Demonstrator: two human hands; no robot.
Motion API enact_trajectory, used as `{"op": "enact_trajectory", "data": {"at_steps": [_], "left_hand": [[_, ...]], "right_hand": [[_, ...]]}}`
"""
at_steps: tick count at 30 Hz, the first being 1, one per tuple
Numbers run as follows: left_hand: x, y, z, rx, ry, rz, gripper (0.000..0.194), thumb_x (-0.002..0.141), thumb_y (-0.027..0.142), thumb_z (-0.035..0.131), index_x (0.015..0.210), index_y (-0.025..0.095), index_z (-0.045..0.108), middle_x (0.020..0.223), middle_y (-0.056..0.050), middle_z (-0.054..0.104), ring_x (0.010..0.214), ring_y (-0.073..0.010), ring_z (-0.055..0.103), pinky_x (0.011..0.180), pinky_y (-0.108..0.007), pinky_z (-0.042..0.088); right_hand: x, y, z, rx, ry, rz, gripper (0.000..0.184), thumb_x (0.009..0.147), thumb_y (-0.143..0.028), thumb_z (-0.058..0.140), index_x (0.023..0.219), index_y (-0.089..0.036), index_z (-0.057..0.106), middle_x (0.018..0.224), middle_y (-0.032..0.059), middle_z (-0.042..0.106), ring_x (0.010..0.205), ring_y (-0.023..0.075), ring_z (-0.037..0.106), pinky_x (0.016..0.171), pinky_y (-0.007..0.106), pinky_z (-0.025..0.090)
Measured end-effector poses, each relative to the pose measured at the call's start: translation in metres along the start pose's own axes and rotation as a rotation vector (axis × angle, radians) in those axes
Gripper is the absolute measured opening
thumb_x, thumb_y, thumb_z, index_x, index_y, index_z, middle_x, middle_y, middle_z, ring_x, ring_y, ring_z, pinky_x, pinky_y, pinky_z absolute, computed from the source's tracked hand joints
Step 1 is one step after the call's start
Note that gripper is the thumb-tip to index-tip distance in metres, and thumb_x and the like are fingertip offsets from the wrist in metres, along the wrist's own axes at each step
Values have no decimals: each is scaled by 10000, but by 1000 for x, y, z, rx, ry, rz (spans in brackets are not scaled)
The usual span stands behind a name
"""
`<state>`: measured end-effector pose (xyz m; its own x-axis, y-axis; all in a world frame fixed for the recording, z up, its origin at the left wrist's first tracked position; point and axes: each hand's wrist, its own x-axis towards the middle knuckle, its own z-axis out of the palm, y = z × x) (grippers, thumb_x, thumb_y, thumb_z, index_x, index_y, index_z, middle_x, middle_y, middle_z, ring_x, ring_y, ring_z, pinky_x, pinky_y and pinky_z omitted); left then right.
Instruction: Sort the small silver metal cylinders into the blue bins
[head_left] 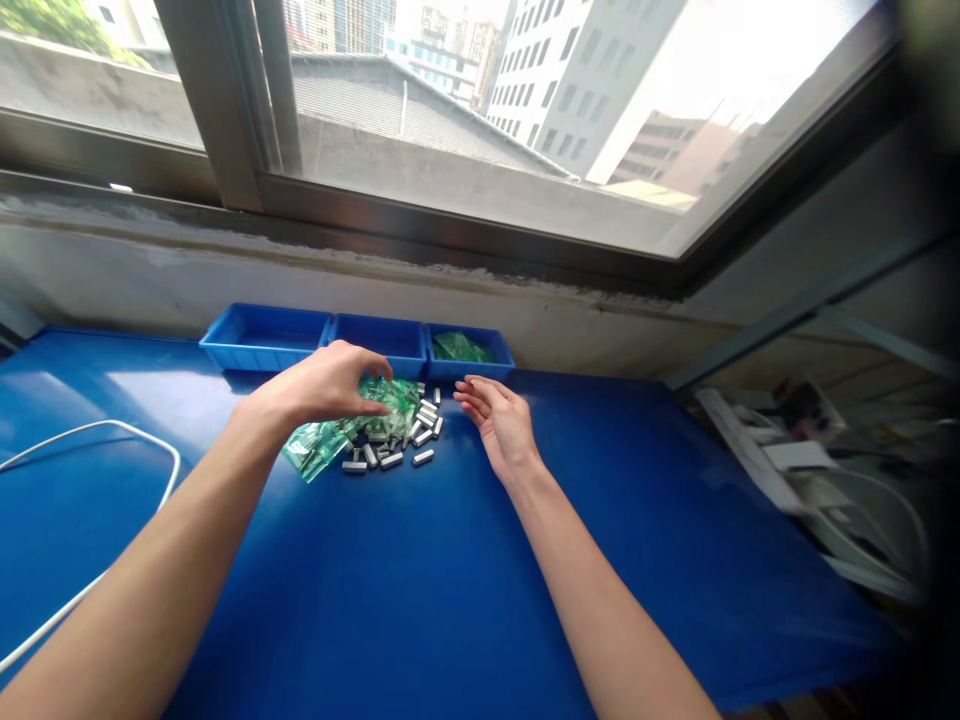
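My left hand (334, 382) is over a pile of clear green plastic bags (319, 447), its thumb and fingers curved and apart. Whether its fingertips touch the plastic I cannot tell. Several small silver metal blocks (391, 461) with dark sides lie loose on the table among the bags and to their right. Just right of these blocks is my right hand (504, 420), held above the table with its fingers stretched out and nothing visible in them.
Against the wall stand three blue bins: a left bin (262, 352), a middle bin (375, 365) partly behind my left hand, and a right bin (435, 367) holding green bags (463, 348). A white cable (169, 480) curves over the blue table (390, 600). Shelving (795, 450) stands at right.
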<state>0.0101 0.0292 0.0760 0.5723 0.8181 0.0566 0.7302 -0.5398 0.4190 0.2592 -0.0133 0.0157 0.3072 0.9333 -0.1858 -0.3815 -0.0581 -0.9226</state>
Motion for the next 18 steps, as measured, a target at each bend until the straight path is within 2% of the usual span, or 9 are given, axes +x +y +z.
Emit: {"op": "enact_trajectory", "data": {"at_steps": [6, 11, 15, 18], "left_hand": [[4, 10, 8, 92, 57, -32, 442, 713, 286, 644, 1141, 241, 745, 1080, -86, 766, 958, -296, 722, 804, -338, 550], [3, 16, 6, 134, 89, -50, 452, 687, 222, 625, 1121, 248, 749, 1034, -81, 771, 947, -301, 723, 811, -344, 551], [2, 19, 0, 113, 201, -87, 432, 686, 170, 592, 1078, 242, 758, 979, -66, 773, 917, -287, 724, 826, -352, 559], [0, 21, -5, 5, 315, -94, 412, 702, 160, 585, 1073, 213, 757, 920, -64, 768, 859, -265, 730, 815, -351, 574]], "right_hand": [[0, -1, -2, -12, -21, 26, 145, 720, -255, 761, 833, -163, 755, 776, 57, 767, 632, 118, 698, 580, 193, 538], [0, -1, -2, -18, -34, 26, 152, 708, -284, 773, 799, -164, 753, 770, 54, 760, 641, 123, 690, 593, 206, 535], [1, 0, -2, -24, -47, 21, 157, 709, -297, 771, 787, -163, 749, 780, 57, 761, 645, 127, 687, 607, 217, 536], [0, 0, -2, -34, -63, 22, 165, 711, -307, 768, 785, -161, 748, 783, 58, 761, 650, 126, 686, 615, 217, 535]]}}
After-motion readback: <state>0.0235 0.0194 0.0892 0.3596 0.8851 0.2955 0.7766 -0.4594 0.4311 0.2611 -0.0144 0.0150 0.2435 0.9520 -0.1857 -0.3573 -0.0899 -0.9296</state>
